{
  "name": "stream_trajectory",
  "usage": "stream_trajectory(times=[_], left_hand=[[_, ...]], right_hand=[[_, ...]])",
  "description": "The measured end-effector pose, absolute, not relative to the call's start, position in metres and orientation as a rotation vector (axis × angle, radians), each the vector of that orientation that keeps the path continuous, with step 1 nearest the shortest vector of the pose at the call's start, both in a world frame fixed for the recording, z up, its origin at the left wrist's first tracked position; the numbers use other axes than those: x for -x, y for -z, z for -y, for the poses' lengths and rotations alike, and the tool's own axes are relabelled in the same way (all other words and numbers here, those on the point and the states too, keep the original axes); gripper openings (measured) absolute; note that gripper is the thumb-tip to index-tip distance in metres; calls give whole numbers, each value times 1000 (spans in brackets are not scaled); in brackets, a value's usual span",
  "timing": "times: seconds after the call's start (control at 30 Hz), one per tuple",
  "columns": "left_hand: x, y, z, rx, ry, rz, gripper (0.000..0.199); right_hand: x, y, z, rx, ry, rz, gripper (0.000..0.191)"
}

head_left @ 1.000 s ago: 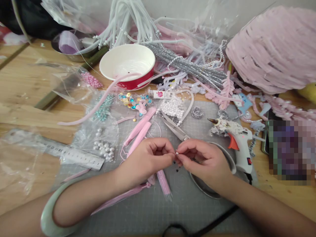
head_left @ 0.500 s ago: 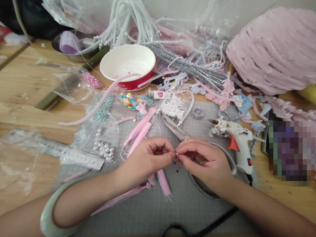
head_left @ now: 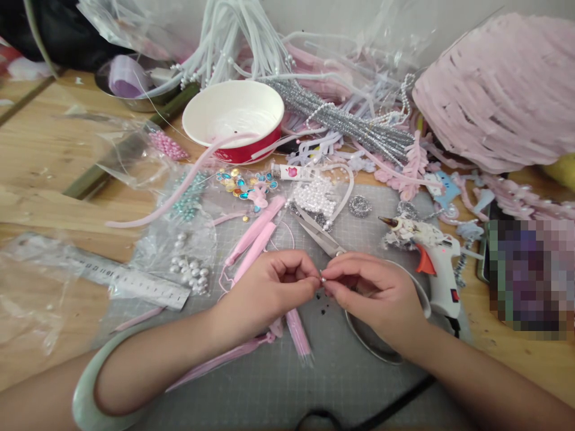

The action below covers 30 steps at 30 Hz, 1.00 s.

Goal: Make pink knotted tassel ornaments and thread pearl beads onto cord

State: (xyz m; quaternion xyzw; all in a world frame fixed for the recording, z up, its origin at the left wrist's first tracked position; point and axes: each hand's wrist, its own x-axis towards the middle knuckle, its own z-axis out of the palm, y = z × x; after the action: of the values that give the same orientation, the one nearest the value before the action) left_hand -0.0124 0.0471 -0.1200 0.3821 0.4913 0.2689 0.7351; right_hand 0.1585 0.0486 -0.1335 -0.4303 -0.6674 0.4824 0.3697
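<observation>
Over the grey cutting mat (head_left: 251, 395), my left hand (head_left: 274, 284) and my right hand (head_left: 384, 293) meet fingertip to fingertip. Both are closed in a pinch. A tiny silvery-white bead (head_left: 323, 279) shows between them, at the right fingertips. What the left fingers grip is too small to make out. Partly under my right hand lie scissors (head_left: 314, 230), blades pointing up and left, and a round metal rim (head_left: 381, 356). Pink tassels (head_left: 263, 224) lie beyond and beneath my left hand, which wears a pale green bangle (head_left: 85, 383) up the forearm.
A glue gun (head_left: 442, 263) stands to the right. Left are a steel ruler (head_left: 130, 281) and bagged silver beads (head_left: 191, 269). White beads (head_left: 314, 194), a red-and-white bowl (head_left: 265, 140), silver pipe cleaners (head_left: 345, 114) and a large pink bundle (head_left: 498, 90) sit at the back.
Both hands keep their pinch, and the right hand has shifted very slightly. The bead shows a little more clearly between the fingertips.
</observation>
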Motion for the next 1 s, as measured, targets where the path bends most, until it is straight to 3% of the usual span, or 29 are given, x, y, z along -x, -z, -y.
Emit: stream_trajectory(times=[0.27,1.0], left_hand=[[12,119,-48,-838,-583,-1099,12],[13,118,-47,-823,-560,-1079,13]], right_hand=[[-158,133,-50,1159,-1478,1519,6],[-158,133,-51,1178,-1292,1695,8]])
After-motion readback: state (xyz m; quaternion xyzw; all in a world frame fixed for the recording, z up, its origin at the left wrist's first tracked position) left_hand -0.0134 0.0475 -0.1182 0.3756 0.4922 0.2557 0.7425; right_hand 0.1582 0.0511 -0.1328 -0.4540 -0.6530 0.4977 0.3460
